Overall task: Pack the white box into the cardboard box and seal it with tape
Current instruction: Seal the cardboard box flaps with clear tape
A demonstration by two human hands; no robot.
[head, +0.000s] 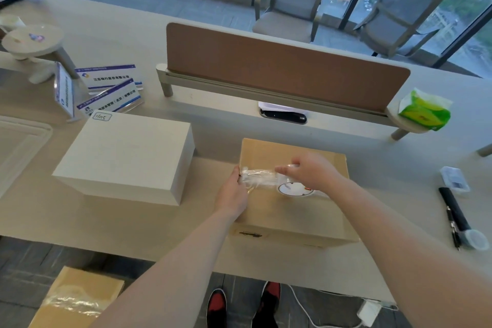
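The tabletop (149, 224) carries the white box (125, 152) left of its middle, lid closed, standing outside the cardboard box (298, 216) and a little apart from it. The cardboard box sits by the front edge with its flaps down. Over its top, the right hand (311, 170) has its fingers curled round a clear tape roll (292, 190). The left hand (233, 192) pinches the free end of the tape strip (259, 174) at the box's left top edge. A black pen (454, 210) lies toward the right edge.
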